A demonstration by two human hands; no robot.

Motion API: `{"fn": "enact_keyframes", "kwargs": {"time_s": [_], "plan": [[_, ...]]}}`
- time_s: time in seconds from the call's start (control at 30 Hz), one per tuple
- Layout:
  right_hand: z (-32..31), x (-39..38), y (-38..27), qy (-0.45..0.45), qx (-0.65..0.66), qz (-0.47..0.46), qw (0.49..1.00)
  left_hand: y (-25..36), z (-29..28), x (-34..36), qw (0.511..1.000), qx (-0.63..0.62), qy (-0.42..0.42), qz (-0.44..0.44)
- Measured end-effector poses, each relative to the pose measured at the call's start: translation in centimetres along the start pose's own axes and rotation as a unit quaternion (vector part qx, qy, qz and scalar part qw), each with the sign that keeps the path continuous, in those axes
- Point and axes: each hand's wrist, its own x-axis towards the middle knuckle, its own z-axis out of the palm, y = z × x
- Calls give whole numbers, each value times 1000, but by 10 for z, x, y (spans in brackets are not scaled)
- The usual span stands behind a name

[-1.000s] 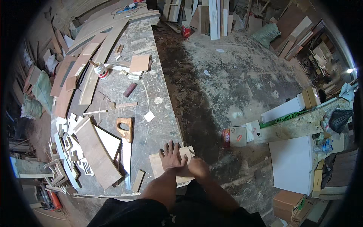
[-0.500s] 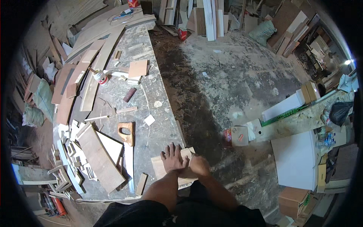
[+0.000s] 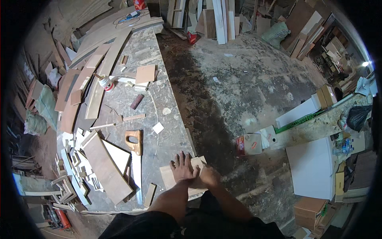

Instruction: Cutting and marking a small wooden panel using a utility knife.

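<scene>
A person's left hand (image 3: 183, 169) lay flat, fingers spread, on a pale plywood piece (image 3: 169, 177) at the near right corner of a long, dust-caked workbench (image 3: 159, 99). The right hand (image 3: 209, 177) pressed on the same board just beside it, touching the left hand's edge; whether its fingers were curled over the board's rim could not be told. Neither hand pinched anything.

Just left of the board a handsaw (image 3: 135, 155) lay flat, its tan wooden handle pointing far and its grey blade running near. A small wood block (image 3: 150, 194) sat at the bench's near edge. Farther left, a large brown panel (image 3: 104, 169) leaned over a white triangular offcut (image 3: 117, 155) amid a heap of short pale scraps. Nothing stood between the hands and the board.

Toward the far end were a square tan block (image 3: 145, 73), a dark reddish stick (image 3: 136, 101), a white glue bottle (image 3: 105, 83) and long planks (image 3: 103, 75) laid lengthwise. On the stained concrete floor (image 3: 238, 87) to the right stood a beige jerrycan (image 3: 252, 143) and a white board (image 3: 310, 167).
</scene>
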Motion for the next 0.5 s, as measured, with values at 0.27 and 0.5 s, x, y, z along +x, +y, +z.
{"fn": "enact_keyframes", "kwargs": {"time_s": [0.27, 0.5], "plan": [[12, 4, 5, -39, -37, -44, 998, -11, 0, 3, 1000, 21, 10, -4], [4, 6, 18, 3, -20, -24, 999, 4, 0, 5, 1000, 2, 18, 7]]}}
